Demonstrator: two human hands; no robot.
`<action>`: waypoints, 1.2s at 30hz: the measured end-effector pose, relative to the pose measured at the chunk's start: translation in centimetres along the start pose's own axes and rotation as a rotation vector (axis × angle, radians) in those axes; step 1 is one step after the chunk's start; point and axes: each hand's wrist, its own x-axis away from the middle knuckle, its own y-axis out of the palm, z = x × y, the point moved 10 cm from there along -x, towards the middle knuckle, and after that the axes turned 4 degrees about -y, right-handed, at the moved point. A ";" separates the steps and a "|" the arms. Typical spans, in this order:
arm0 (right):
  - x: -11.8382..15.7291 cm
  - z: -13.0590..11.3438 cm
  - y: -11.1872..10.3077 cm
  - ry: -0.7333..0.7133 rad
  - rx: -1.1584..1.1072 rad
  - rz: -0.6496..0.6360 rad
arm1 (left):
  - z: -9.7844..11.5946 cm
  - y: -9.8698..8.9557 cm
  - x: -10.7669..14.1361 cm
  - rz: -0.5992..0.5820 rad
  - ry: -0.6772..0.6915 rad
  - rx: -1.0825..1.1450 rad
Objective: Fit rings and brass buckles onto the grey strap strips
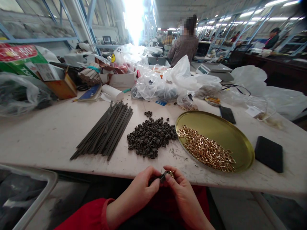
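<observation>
Close to the table's front edge, my left hand pinches a dark strap piece. My right hand closes on a small gold buckle at the strap's end, so the two hands nearly meet. Fingers partly cover both parts. Beyond them lies a heap of small dark loops. Long dark strips are stacked to its left. On the right, a round gold tray holds many rectangular gold buckles along its near side.
A black flat case and a phone-like dark object lie right of the tray. Clear plastic bags, a paper roll and boxes line the back. A bin stands lower left. A person is farther off.
</observation>
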 end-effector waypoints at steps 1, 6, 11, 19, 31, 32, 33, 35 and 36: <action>-0.1 -0.1 -0.2 -0.019 0.041 0.007 | 0.0 0.1 0.0 -0.007 -0.006 0.002; -0.1 -0.6 -0.2 -0.137 0.395 -0.053 | -1.7 -0.2 -0.2 0.046 -0.075 -0.077; 0.9 0.2 0.8 -0.071 0.385 -0.165 | -2.2 0.5 0.4 0.004 -0.125 -0.013; 1.7 0.9 1.0 0.002 0.249 -0.190 | -1.3 1.4 1.5 -0.234 -0.160 0.239; 1.5 0.9 -0.8 -0.117 0.604 -0.094 | -4.5 1.3 1.5 -0.166 -0.281 0.328; 1.5 1.0 -0.7 -0.119 0.619 -0.116 | -4.5 1.3 1.5 -0.177 -0.287 0.329; 1.6 1.0 -0.4 -0.116 0.627 -0.141 | -4.6 1.4 1.4 -0.192 -0.292 0.341; 1.8 1.0 0.1 -0.119 0.652 -0.185 | -4.8 1.7 1.4 -0.224 -0.307 0.372; 1.9 0.8 0.3 -0.134 0.679 -0.201 | -4.9 1.8 1.4 -0.232 -0.314 0.383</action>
